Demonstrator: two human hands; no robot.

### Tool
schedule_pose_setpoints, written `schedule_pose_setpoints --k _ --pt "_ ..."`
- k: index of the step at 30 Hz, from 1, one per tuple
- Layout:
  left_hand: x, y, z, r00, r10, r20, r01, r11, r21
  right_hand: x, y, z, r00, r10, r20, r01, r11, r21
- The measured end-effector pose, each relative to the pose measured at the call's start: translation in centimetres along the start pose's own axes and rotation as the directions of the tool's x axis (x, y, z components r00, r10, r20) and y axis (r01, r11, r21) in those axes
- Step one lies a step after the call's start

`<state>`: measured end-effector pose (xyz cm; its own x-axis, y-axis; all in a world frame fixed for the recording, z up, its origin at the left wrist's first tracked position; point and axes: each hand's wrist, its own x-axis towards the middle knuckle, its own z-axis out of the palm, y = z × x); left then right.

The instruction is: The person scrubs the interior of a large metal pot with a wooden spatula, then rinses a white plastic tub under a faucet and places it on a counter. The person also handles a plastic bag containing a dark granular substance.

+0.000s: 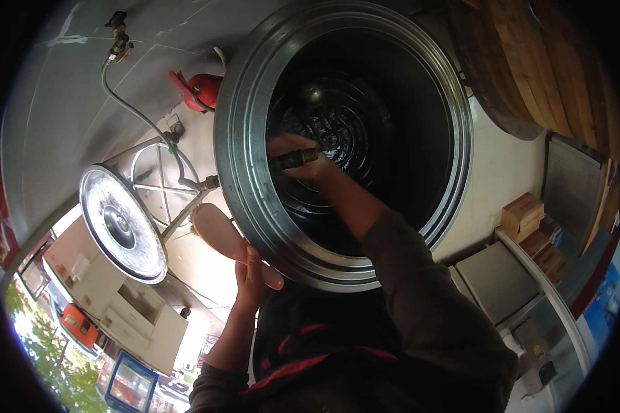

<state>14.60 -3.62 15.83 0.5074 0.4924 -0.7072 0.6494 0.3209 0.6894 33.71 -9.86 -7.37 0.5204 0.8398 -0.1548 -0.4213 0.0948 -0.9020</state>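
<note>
A large, deep metal pot [253, 206] stands in front of me, with its mouth facing up and coiled rings at its dark, wet bottom. My left hand [250, 276], outside the near left rim, grips the handle of a pinkish scrub brush [219, 232]; its bristles face away to the left. My right arm reaches over the rim, and my right hand [310, 168] is inside the pot, at a brass pipe fitting [295, 159] on the inner wall. Whether its fingers close on the fitting is hard to see in the shade.
Left of the pot are a round metal lid [121, 227] on a wire stand, a hose [134, 108] running from a wall valve [118, 38], and a red fire extinguisher [204, 92]. To the right are wooden boards [537, 67], cardboard boxes [523, 216] and a metal counter [496, 281].
</note>
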Motion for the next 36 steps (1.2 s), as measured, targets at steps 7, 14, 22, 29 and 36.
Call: schedule_pose_setpoints --k 7,14,22,29,36 --pt "0.2 -0.3 -0.2 1.000 -0.012 0.002 0.012 0.997 -0.072 -7.7 2.5 -6.9 0.773 0.634 0.028 -0.279 0.300 0.912" --pt "0.1 -0.3 -0.6 0.999 -0.021 0.051 0.022 0.999 -0.032 -6.6 -1.6 -18.6 0.859 0.134 -0.493 -0.425 0.724 -0.544" --pt "0.4 -0.3 -0.2 0.999 0.051 -0.019 -0.051 0.998 -0.037 1.0 -8.0 -19.7 0.925 0.068 -0.373 -0.371 -0.039 -0.928" --pt "0.5 0.3 -0.4 0.998 0.004 0.062 0.001 0.997 -0.078 -2.1 -16.4 -15.2 0.752 0.242 -0.613 -0.549 0.744 -0.380" --pt "1.9 -1.6 1.3 0.991 0.080 0.111 -0.082 0.996 0.016 8.3 -29.7 -7.3 0.912 -0.169 -0.374 -0.307 0.324 -0.895"
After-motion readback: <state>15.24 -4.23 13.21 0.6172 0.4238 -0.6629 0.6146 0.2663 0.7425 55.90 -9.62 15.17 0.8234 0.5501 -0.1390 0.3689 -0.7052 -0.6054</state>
